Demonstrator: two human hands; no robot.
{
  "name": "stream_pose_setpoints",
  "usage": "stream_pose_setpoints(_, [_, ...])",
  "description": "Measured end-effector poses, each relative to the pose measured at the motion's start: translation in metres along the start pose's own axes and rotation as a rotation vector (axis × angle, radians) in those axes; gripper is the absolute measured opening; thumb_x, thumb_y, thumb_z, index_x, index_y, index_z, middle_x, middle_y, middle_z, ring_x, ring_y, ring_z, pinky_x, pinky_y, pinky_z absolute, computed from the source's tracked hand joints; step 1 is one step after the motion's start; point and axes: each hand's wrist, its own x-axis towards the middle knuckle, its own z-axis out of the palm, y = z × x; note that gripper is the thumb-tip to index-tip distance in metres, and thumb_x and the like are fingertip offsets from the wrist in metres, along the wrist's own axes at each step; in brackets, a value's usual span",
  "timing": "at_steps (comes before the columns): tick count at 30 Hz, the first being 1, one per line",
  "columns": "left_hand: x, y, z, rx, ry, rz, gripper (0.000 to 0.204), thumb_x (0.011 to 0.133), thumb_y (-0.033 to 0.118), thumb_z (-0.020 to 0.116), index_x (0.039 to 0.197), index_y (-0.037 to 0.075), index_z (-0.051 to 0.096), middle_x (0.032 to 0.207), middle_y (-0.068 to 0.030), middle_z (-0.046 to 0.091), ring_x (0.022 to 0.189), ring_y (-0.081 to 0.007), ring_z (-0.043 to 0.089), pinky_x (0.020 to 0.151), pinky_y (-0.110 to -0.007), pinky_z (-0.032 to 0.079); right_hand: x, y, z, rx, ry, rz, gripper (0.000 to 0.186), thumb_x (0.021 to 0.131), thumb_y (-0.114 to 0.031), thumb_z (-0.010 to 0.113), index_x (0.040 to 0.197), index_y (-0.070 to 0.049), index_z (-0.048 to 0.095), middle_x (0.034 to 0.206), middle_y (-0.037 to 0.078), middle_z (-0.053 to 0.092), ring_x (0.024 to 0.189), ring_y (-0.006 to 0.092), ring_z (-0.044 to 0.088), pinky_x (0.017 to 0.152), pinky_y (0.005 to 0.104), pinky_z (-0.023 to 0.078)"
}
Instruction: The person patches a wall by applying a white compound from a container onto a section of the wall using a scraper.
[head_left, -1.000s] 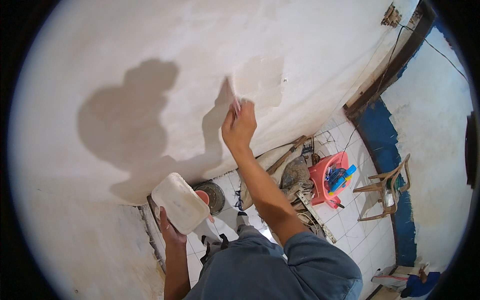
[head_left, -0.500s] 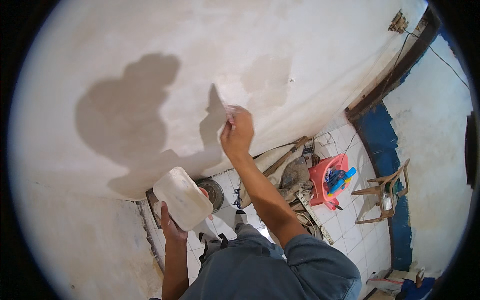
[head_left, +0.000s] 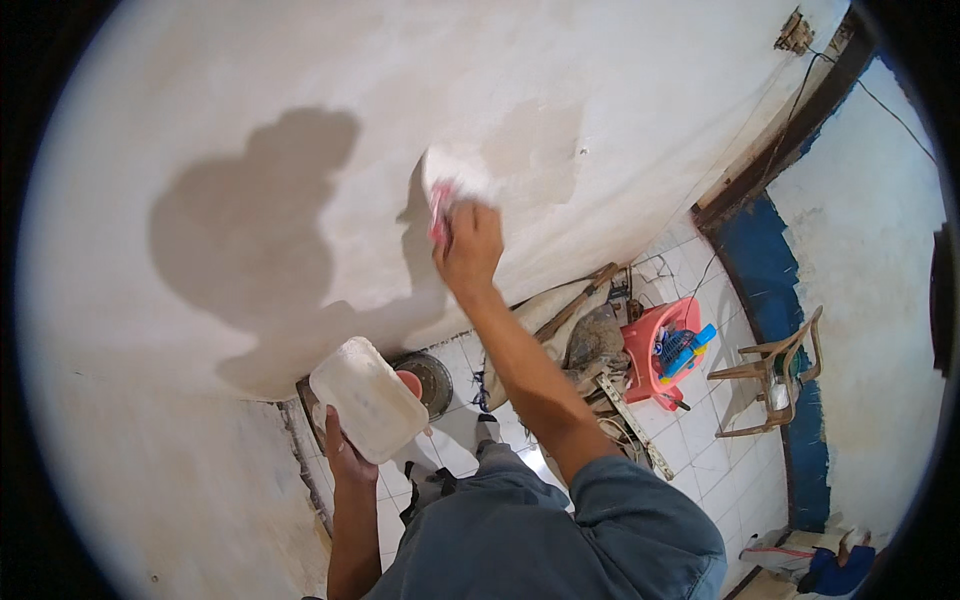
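My right hand (head_left: 470,245) is raised against the pale plastered wall (head_left: 300,120) and grips a putty knife (head_left: 445,190) with a pink handle; its white-coated blade lies flat on the wall, blurred by motion. A darker damp patch (head_left: 535,150) shows on the wall just right of the blade. My left hand (head_left: 345,455) is lower, near my waist, and holds a flat white rectangular board (head_left: 367,398) tilted up toward the wall. My shadow falls on the wall to the left.
Below on the white tiled floor stand a round dark pan (head_left: 430,378), a pink basket (head_left: 665,350) with blue tools, a pile of sacks and a long wooden handle (head_left: 570,310), a metal straightedge (head_left: 630,425), and a plastic chair (head_left: 775,375) by a blue-painted wall (head_left: 765,270).
My right hand has slid the putty knife down and left along the wall, then turned the blade upward. The white board in my left hand stayed low and shifted slightly.
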Motion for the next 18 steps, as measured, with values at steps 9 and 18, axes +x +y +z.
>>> stream_pose_setpoints(9, [0.001,-0.002,-0.007,0.003,-0.037,0.006,0.060,0.097,0.039,0.055,0.143,0.004,0.038,0.137,-0.0127,0.053,0.123,-0.0294,0.055,0.103,-0.045,0.046,0.087,0.012,-0.038,-0.083,0.467,-0.030,0.038,0.072,0.009,0.052,0.109,0.004,0.057,0.103,0.023,0.053,0.098,0.0415,0.050,0.086,0.0464,0.041])
stream_pose_setpoints(18, [0.003,0.000,-0.001,0.045,-0.050,0.030,0.059,0.097,0.040,0.053,0.143,0.005,0.039,0.137,-0.0127,0.052,0.123,-0.0288,0.054,0.102,-0.045,0.047,0.011,-0.043,-0.014,0.304,0.265,0.248,0.033,0.080,0.009,0.051,0.113,0.004,0.049,0.099,0.020,0.059,0.095,0.0303,0.059,0.085,0.0373,0.047])
